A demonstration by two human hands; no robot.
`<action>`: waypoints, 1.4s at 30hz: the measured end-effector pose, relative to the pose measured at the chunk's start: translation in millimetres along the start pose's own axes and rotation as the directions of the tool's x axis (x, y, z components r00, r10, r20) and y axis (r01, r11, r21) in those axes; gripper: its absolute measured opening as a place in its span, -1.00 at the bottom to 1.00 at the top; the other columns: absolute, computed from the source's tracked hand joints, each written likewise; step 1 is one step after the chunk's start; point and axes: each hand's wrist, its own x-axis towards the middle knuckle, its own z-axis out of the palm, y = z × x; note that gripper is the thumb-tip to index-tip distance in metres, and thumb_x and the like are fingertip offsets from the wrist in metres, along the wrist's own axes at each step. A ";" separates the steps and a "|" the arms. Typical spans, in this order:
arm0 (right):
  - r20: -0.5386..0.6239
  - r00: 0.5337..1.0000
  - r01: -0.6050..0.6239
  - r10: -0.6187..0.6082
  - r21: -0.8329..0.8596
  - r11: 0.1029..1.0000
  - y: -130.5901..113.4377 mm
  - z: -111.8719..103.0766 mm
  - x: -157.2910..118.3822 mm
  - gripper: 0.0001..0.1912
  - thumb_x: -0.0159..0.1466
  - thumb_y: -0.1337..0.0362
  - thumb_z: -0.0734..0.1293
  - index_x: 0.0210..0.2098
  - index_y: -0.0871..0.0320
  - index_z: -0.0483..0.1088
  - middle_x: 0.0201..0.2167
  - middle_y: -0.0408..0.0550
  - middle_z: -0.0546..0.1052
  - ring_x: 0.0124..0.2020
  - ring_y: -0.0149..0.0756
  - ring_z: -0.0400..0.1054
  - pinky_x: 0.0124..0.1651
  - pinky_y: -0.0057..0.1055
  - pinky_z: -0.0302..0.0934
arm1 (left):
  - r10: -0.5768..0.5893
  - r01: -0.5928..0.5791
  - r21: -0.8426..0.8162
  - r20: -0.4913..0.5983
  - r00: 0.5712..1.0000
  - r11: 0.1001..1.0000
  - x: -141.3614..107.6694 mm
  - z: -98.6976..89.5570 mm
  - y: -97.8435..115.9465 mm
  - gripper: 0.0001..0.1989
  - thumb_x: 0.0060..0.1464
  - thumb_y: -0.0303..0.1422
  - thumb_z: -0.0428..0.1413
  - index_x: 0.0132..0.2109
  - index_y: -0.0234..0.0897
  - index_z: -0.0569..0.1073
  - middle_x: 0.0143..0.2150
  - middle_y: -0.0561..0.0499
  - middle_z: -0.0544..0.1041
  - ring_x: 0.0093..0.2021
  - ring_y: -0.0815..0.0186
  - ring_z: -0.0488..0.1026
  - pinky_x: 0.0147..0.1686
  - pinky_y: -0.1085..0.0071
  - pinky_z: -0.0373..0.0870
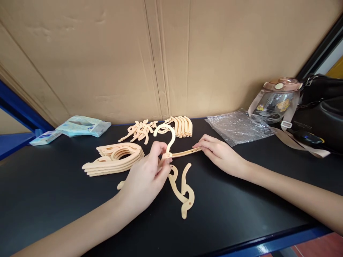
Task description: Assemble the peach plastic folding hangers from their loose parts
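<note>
Between the two hands, raised above the black counter (pixel 227 221), is a pale hanger (pixel 184 154) with its hook upright. The left hand (pixel 146 171) pinches it at the base of the hook, thumb and fingers closed on the joint; the right hand (pixel 217 151) grips the far tip of one arm.

Just right of the left hand, below the hanger, lie loose curved pieces (pixel 189 200). Left of that hand sits a stack of folded hangers (pixel 112 166); beyond it are a heap of small pieces (pixel 139 132) and a neat row of curved arms (pixel 183 127).

Farther left, a pale-blue packet (pixel 83 126) carries blue print too small to read. Beyond the right hand are a clear plastic bag (pixel 238 128) and a strapped bottle (pixel 276 103) with cartoon stickers, their lettering illegible, beside a black bag (pixel 324 110).
</note>
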 end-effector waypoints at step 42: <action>-0.008 0.995 -0.092 0.102 0.367 0.926 -3.5 -6.0 -1.0 -0.72 0.29 0.02 0.29 -0.36 0.11 0.38 -0.28 -0.11 0.29 -0.32 -0.33 0.28 -0.19 -0.32 0.21 | -0.197 0.570 -0.556 0.589 0.783 0.605 12.6 -22.8 5.1 -0.63 0.20 -0.14 0.08 0.08 -0.17 0.50 -0.16 -0.07 0.60 -0.13 0.21 0.54 -0.23 0.43 0.48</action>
